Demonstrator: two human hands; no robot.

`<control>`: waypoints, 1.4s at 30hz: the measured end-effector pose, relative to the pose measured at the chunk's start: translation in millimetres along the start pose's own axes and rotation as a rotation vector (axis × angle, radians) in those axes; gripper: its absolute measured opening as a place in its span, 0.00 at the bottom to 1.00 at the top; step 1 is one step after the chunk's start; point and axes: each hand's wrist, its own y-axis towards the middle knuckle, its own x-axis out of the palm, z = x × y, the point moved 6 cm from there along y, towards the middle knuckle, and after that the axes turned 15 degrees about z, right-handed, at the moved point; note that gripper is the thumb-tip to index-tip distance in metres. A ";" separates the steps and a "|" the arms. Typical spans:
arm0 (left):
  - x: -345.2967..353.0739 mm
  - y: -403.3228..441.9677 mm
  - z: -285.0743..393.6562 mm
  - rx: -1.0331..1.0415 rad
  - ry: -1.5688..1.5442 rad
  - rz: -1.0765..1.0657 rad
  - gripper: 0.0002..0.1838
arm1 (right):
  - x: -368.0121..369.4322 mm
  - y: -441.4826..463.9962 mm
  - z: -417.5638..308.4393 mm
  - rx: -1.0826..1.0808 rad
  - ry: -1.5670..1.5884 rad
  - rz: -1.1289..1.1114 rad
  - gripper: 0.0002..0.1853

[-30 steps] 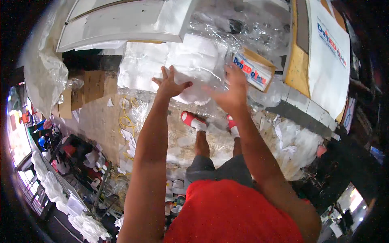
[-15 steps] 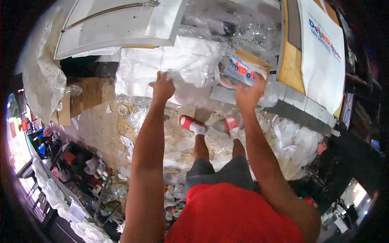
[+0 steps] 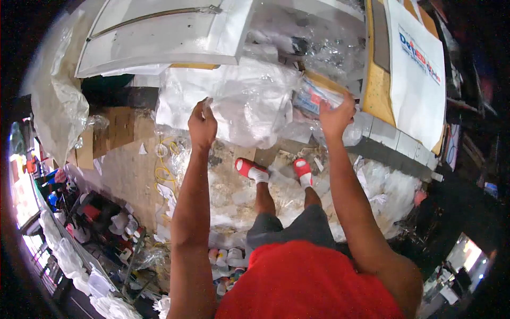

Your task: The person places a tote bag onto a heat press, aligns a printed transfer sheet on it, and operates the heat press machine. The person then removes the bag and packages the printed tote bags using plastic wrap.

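Note:
My left hand [image 3: 203,126] is closed in a pinch at the near left edge of a clear plastic sheet [image 3: 241,114], which spreads crinkled over white material on the work surface. My right hand [image 3: 338,116] is curled around the right end of a small box [image 3: 313,98] with blue and red print and a tan upper edge. Plastic film appears to cover part of the box, so its lettering looks hazy. The fingertips of my right hand are partly hidden.
A white panel [image 3: 164,37] lies at the back left. A yellow-edged board [image 3: 372,80] stands right of the box, beside a printed white sheet [image 3: 419,74]. Clear plastic [image 3: 58,101] hangs at far left above a cardboard box [image 3: 112,129]. Yellow cord [image 3: 166,165] and scraps litter the floor.
My left hand has gone from spread fingers to a pinch on the plastic, moving slightly left and nearer. My right hand has shifted slightly right; the box's print has become hazier.

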 end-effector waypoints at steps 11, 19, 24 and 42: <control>-30.8 2.3 -26.7 -0.188 -0.162 0.082 0.10 | 97.8 28.3 67.7 0.962 0.703 -0.549 0.20; -35.8 17.0 -21.5 0.019 -0.020 -0.287 0.19 | -0.5 -57.3 -50.1 -0.018 0.515 -0.593 0.14; -84.7 106.5 -100.3 0.257 0.580 0.366 0.34 | 62.0 -99.9 -89.2 -0.504 0.130 -0.747 0.24; -159.1 1.2 -162.3 -0.585 -0.310 -0.052 0.27 | 37.4 -157.1 -221.2 -0.156 0.512 -1.479 0.25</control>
